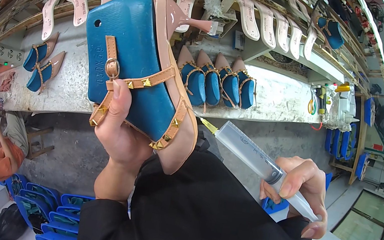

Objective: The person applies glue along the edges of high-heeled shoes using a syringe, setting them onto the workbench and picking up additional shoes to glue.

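My left hand (121, 131) grips a beige pointed high-heeled shoe (183, 144) with tan straps carrying gold pyramid studs, its heel turned up and away. A blue shoe last (135, 49) fills the shoe, and a small buckle sits on the ankle strap. My right hand (300, 186) is closed round a large clear syringe (248, 147), thumb against the plunger end. The syringe's yellow needle tip (207, 124) points at the shoe's edge near the studded strap; whether it touches cannot be made out.
Beyond is a long worktable (277, 96) with a row of similar shoes (216, 81) and a pair (41, 67) at left. Pale insoles (247, 17) hang on racks above. Blue bins (36, 200) stand lower left, near another person (1, 154) in orange.
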### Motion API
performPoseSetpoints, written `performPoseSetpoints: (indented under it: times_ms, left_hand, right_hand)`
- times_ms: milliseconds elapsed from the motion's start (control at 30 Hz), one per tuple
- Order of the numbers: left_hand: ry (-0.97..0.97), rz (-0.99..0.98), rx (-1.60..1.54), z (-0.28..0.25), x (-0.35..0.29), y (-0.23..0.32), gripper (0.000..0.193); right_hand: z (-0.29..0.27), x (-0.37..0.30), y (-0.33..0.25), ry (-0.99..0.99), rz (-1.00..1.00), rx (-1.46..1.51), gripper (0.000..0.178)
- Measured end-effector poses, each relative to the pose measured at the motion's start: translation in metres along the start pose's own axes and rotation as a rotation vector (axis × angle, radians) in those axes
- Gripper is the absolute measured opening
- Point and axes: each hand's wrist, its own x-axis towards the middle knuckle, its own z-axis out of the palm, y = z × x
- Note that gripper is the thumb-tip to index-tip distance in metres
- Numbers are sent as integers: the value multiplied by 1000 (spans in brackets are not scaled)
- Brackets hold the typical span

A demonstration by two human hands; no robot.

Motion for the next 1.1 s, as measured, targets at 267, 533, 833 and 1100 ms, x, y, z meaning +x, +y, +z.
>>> performPoseSetpoints:
  times_ms: [267, 533, 833, 1100]
  left_hand:
    - [40, -6, 27, 3, -1, 1, 56]
    - [43, 29, -8, 12, -4, 5, 42]
    - [78, 136, 54, 13, -6, 6, 40]
    - [68, 183, -14, 12, -1, 0, 41]
  right_hand:
    - [1, -3, 3, -12, -1, 7, 71]
    - [2, -6, 3, -18, 21, 42, 71]
    - [2, -13, 6, -79, 25, 21, 71]
    - [6, -16, 9, -52, 29, 33, 73]
